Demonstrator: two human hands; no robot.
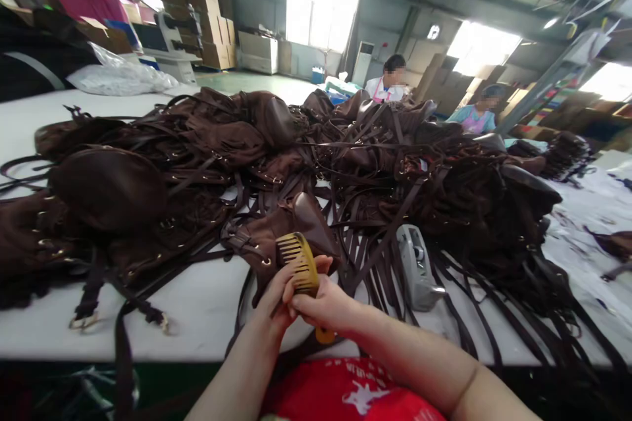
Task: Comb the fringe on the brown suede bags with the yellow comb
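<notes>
In the head view a yellow wide-toothed comb (pixel 309 268) is held upright in front of my body. My right hand (pixel 330 306) is closed round its lower part, and the end of the handle sticks out beneath the fist. Against the toothed side, my left hand (pixel 282 291) is closed on the comb, with fingertips showing behind it. Whether anything is caught between the teeth I cannot make out. Just beyond lies a dark brown drawstring bag (pixel 264 237) with metal eyelets and a smooth leathery flap. A grey tape dispenser (pixel 416 270) stands to the right, on brown straps.
Heaped brown bags (pixel 222 138) with tangled straps cover much of the white table (pixel 197 316). Buckled straps (pixel 91 296) hang towards its front edge at left. Clear plastic wrapping (pixel 123 72) lies at the back left. Two people sit beyond the heap; cardboard boxes (pixel 210 13) are stacked behind.
</notes>
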